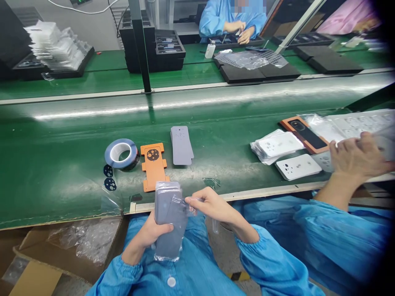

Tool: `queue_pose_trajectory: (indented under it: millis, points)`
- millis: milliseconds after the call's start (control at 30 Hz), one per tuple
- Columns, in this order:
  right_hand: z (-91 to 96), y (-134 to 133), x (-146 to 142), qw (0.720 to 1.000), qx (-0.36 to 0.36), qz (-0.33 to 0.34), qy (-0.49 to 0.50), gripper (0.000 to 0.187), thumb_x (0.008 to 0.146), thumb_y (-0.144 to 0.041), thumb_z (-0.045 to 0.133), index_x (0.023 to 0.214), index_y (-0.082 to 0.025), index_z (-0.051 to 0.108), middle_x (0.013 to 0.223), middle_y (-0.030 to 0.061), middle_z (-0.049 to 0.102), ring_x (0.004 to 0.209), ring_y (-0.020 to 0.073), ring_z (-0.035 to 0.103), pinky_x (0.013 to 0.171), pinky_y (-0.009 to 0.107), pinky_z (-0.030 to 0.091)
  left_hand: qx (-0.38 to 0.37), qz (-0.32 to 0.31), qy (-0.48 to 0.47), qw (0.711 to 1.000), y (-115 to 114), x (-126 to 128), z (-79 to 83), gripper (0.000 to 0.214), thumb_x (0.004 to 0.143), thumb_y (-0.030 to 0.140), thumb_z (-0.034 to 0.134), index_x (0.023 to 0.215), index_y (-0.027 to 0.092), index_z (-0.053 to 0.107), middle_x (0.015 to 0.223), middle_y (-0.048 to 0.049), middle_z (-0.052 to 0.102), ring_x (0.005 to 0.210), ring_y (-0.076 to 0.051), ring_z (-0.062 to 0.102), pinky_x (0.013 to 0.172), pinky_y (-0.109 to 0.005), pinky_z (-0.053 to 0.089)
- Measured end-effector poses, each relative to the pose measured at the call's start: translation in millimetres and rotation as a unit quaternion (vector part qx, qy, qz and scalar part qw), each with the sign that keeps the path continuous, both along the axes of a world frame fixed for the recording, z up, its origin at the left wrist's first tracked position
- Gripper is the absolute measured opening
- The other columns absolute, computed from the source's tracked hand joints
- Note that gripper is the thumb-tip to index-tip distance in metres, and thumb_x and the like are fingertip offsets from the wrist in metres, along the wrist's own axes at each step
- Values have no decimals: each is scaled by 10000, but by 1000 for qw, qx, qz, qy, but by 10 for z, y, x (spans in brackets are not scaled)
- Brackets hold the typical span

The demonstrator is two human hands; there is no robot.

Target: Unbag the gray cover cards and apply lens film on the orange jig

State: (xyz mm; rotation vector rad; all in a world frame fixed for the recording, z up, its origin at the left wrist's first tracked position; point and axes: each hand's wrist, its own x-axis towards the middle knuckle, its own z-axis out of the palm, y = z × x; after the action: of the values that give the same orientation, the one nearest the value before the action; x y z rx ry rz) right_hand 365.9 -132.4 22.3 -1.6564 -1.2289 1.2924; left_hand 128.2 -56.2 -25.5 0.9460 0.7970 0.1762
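My left hand (pixel 151 232) grips a stack of grey phone back panels (pixel 169 230) in clear plastic sleeves, its thumb lying across the front. Beside the stack's upper right, my right hand (pixel 210 205) pinches a piece of clear plastic film (pixel 191 205) between thumb and fingers. Just beyond, on the green bench, lies an orange phone-shaped fixture (pixel 154 170) with a black camera-hole piece (pixel 153 154) on it. Grey panels (pixel 181 146) are piled to its right. Left of the fixture sit a roll of blue tape (pixel 128 153) and two black camera-hole pieces (pixel 110 183).
On the right, a co-worker's hand (pixel 354 160) reaches over white panels (pixel 299 166) and an orange fixture (pixel 319 142). A cardboard box (pixel 40 246) holding crumpled plastic (pixel 92 242) is below the bench at left. Another person (pixel 233 20) works across the bench, behind black trays (pixel 234 74).
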Motion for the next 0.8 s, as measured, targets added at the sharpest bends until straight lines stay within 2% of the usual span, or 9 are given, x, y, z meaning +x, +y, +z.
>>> queue_pose_trajectory:
  millis: [67,167,233,300,433,567,633,700,800]
  points:
    - [-81,37,2,998,-51,-40,-5,372,913,-456,596,699,-163,678,544,0,626,537,139,580,553,247,427,14,-9,-2,1000,13,-3,10,678,632,315,854,1212,150,546,1158,-125,672,1058,-299,617,924,-431,493]
    - [-173,100,19,995,-20,-88,-30,241,781,-401,754,782,-164,709,689,7,684,643,152,609,611,249,450,41,-30,-9,999,37,-18,24,654,639,312,851,1205,155,564,1166,-119,669,1057,-292,611,930,-421,486]
    - [-186,128,38,998,14,-64,-18,211,740,-362,786,787,-163,732,787,22,699,727,165,625,665,255,465,46,-37,-17,998,40,-29,19,655,638,315,850,1208,156,570,1167,-113,667,1051,-287,609,929,-416,484]
    - [-171,140,50,999,31,-30,10,166,757,-323,756,781,-159,741,814,32,696,756,170,636,686,259,475,43,-37,-20,998,32,-34,4,658,636,318,849,1210,154,572,1168,-110,667,1051,-285,606,929,-411,480]
    - [-128,136,41,999,0,-12,51,83,738,-198,685,779,-148,737,770,31,713,706,160,630,651,250,485,30,-35,-17,999,3,-23,-22,673,629,314,848,1217,147,565,1149,-110,672,1033,-280,607,903,-399,485]
    - [-104,124,31,998,-35,-6,55,90,701,-149,659,757,-143,729,697,9,695,635,137,596,592,230,459,26,-36,-13,999,-12,4,-15,634,630,306,836,1187,137,585,1118,-111,681,999,-270,611,867,-379,493]
    - [-96,129,33,998,-39,20,55,75,684,-173,708,749,-141,725,693,7,689,634,137,591,589,231,454,23,-32,-9,999,-8,19,0,589,635,306,825,1153,136,600,1074,-101,688,961,-257,615,841,-368,497]
    - [-92,154,43,997,-49,31,49,146,657,-235,784,746,-143,714,692,5,684,633,140,591,581,233,451,23,-25,-8,999,6,35,22,562,638,298,816,1135,143,605,1036,-88,689,925,-243,614,816,-360,500]
    - [-80,231,82,998,-49,-19,45,267,644,-325,840,797,-150,708,725,6,694,673,157,619,601,239,469,33,-28,-12,999,34,53,61,515,635,265,809,1099,148,621,1003,-73,683,894,-225,604,801,-348,501]
